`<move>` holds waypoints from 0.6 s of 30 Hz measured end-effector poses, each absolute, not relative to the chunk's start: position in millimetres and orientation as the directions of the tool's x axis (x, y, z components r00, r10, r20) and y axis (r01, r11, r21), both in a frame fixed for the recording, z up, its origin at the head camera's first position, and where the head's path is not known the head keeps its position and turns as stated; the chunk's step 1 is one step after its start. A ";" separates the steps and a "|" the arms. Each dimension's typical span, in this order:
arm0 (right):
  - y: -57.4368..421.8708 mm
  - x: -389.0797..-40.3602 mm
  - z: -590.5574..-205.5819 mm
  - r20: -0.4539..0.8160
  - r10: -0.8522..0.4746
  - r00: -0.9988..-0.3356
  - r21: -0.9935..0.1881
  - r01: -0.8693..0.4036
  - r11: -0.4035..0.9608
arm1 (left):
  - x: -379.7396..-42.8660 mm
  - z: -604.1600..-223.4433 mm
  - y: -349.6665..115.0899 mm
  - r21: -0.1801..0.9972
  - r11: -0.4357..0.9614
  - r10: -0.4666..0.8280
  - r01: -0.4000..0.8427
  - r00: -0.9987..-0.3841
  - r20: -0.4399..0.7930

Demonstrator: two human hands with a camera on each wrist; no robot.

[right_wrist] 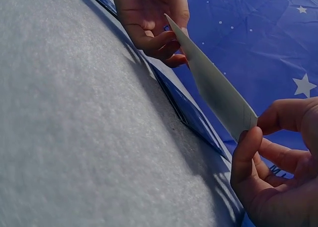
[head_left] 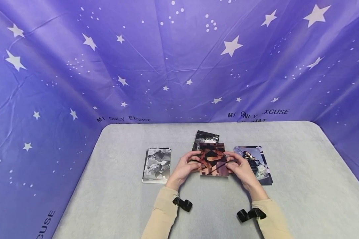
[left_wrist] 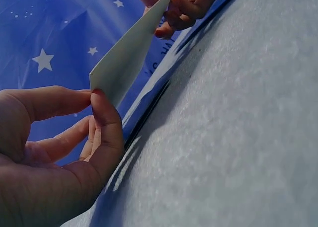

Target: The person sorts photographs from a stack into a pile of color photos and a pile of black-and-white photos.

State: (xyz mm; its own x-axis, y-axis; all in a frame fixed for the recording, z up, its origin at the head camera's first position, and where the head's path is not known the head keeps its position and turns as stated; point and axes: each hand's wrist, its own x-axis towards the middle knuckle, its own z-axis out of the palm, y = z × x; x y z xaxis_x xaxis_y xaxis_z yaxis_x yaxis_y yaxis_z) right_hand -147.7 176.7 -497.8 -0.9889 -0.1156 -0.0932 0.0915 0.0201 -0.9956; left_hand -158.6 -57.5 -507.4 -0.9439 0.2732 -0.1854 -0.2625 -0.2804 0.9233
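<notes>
Between both hands a reddish-brown photo card (head_left: 213, 160) is held up above the table, its picture side toward the head camera. My left hand (head_left: 183, 166) pinches its left edge between thumb and fingers. On the opposite edge, my right hand (head_left: 240, 167) pinches it the same way. Both wrist views show the card's plain pale back (left_wrist: 130, 53), clear of the table. Partly hidden behind the card lies a black-and-white photo (head_left: 207, 136). A stack of colour photos (head_left: 261, 162) lies beside the right hand, which covers part of it.
To the left lies another stack of photos (head_left: 157, 165), a black-and-white one on top. All of them rest on a grey table (head_left: 119, 212). A purple-blue curtain with white stars (head_left: 179, 59) hangs behind the table's back edge and along its sides.
</notes>
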 end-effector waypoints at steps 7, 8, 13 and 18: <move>185.3 -147.6 -496.2 -0.087 -0.105 -0.991 -0.995 0.081 0.062 | -162.1 -507.4 -48.8 0.923 -0.288 0.280 -0.256 -0.944 -0.175; 186.7 -147.7 -495.2 -0.084 -0.101 -0.991 -0.995 0.077 0.068 | -162.7 -507.2 -47.4 0.923 -0.288 0.281 -0.254 -0.944 -0.172; 193.4 -148.5 -492.1 -0.077 -0.088 -0.993 -0.994 0.069 0.090 | -164.9 -504.5 -39.9 0.928 -0.279 0.278 -0.246 -0.946 -0.167; 201.0 -147.8 -490.7 -0.093 -0.069 -0.993 -0.990 0.085 0.110 | -165.1 -502.9 -31.9 0.940 -0.255 0.272 -0.227 -0.950 -0.155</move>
State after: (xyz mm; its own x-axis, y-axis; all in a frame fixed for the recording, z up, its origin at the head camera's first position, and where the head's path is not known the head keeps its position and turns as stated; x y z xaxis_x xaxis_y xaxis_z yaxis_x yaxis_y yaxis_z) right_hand -147.8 201.0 -490.7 -0.9933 -0.0693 -0.0928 0.0848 0.1102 -0.9903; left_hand -165.1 -31.9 -502.9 -0.9496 0.2725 -0.1551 -0.2268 -0.2555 0.9398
